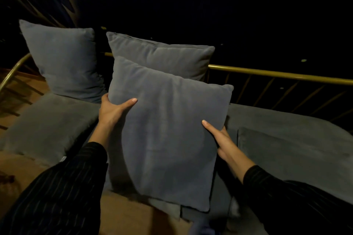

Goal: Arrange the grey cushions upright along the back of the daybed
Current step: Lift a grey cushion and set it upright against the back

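Both hands are gripping the front grey cushion (164,135), left hand (112,110) and right hand (223,139) clasping opposite edges, holding it upright above the daybed (286,139), before two cushions (65,63) leaning against the gold rail (277,75).

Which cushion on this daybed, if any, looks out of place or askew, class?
Nothing is damaged or spilled. Two cushions stand upright at the back: the left cushion and the middle cushion. One flat cushion still lies on the seat at right, and both hands hold a tilted cushion.
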`<action>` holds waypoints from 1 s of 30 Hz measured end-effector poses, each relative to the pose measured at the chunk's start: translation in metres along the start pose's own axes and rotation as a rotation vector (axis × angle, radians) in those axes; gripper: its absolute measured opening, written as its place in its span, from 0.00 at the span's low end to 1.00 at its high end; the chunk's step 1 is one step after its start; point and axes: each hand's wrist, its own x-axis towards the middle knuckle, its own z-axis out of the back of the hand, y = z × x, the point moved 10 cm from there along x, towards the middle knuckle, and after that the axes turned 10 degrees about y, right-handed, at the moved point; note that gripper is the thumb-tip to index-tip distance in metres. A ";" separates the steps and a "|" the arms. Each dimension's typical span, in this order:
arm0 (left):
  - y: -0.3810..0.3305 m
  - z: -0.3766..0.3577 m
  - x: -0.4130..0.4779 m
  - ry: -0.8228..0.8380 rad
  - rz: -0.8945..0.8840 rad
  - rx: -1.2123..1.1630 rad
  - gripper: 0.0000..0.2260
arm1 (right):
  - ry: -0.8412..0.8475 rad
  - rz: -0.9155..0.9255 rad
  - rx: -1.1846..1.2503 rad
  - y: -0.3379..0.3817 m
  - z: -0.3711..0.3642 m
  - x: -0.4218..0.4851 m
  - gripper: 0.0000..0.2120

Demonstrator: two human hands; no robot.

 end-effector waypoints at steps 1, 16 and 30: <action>-0.013 -0.004 -0.007 -0.003 -0.020 0.006 0.44 | -0.002 0.021 0.014 0.009 0.006 -0.007 0.43; -0.282 -0.300 -0.118 0.261 -0.371 -0.207 0.41 | -0.231 0.487 -0.014 0.320 0.260 -0.140 0.43; -0.199 -0.522 -0.132 0.663 -0.064 -0.230 0.51 | -0.339 0.357 -0.081 0.295 0.460 -0.145 0.50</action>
